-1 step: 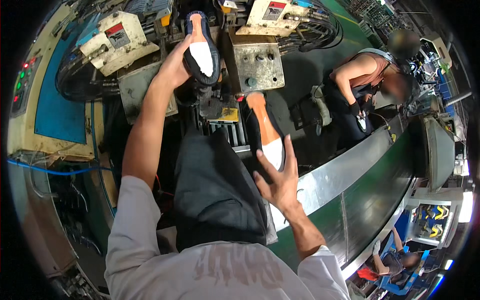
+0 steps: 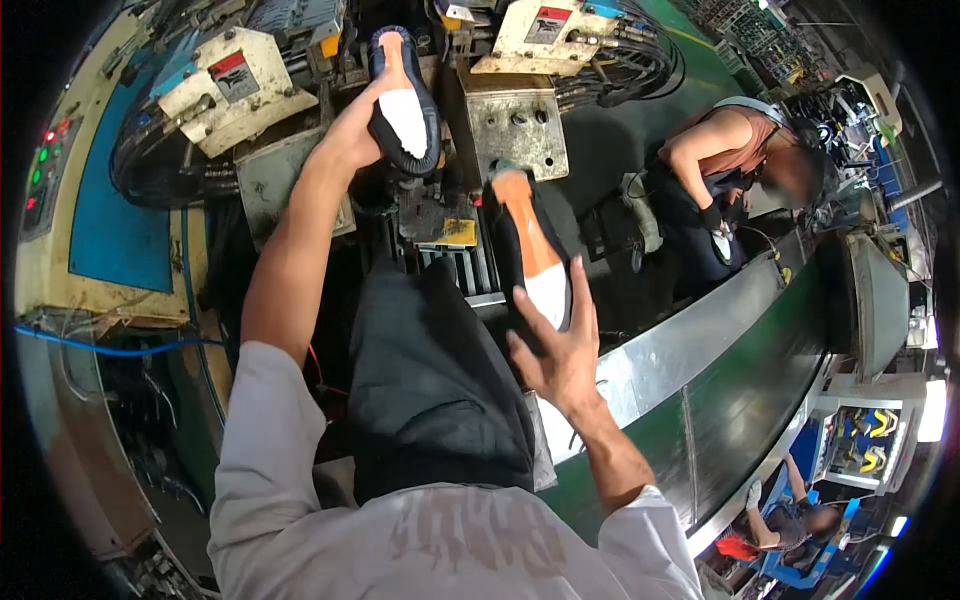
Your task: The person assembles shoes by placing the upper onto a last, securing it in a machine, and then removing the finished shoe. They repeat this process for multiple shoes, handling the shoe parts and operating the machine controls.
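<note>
My left hand [image 2: 352, 138] is closed round the left side of a dark shoe upper [image 2: 404, 112], its fingers partly hidden behind it. This upper lies sole side up over the machine in front of me, showing a white forefoot and a tan strip toward the heel. A second dark upper [image 2: 534, 240] with the same white and tan underside is at my right hand [image 2: 568, 368]. Spread fingers reach along both sides of its toe, gripping it. Its heel points away, close to the worn metal box [image 2: 515, 125] on the machine.
A green conveyor belt [image 2: 690, 430] with a metal edge runs along my right. Cream machine heads [image 2: 235, 88] with hoses stand ahead, and a control panel [image 2: 50, 170] at far left. One person [image 2: 715, 160] works across at right, another [image 2: 785, 525] at lower right.
My right hand and its shoe upper have shifted slightly up and away, so the heel now overlaps the edge of the metal box. My left hand has hardly moved.
</note>
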Tool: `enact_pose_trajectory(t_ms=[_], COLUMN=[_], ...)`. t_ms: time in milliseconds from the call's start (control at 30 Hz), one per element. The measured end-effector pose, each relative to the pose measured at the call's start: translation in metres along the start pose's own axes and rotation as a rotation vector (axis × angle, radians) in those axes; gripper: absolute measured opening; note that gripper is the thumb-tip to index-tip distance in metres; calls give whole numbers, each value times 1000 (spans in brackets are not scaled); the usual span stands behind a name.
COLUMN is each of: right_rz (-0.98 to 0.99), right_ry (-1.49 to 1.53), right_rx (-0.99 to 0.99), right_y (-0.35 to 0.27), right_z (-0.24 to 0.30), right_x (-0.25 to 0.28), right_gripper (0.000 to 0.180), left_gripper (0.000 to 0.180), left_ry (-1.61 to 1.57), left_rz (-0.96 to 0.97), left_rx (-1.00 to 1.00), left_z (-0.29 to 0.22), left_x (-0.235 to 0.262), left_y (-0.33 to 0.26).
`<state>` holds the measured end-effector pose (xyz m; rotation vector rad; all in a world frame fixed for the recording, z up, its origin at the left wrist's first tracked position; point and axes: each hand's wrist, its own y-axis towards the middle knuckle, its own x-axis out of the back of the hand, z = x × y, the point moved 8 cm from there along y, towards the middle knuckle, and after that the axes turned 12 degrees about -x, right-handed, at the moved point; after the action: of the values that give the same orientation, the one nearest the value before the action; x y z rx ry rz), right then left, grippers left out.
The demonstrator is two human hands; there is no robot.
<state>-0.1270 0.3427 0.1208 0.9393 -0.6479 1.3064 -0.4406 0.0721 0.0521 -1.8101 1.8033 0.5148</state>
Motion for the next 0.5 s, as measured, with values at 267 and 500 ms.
enact_pose_trajectory(t_ms=[267,500], right_rz=[-131,-157], right_ry=[-13,84], right_rx=[240,214], right_y=[164,244], right_z=[74,93], right_x=[-27,-102], right_gripper=[67,65], left_gripper=[47,85], left_ry=[22,-288], left_rz=[141,151], left_rx=[-35,27], left_z=[-25,15], left_x=[7,89], left_y=[-75,-228])
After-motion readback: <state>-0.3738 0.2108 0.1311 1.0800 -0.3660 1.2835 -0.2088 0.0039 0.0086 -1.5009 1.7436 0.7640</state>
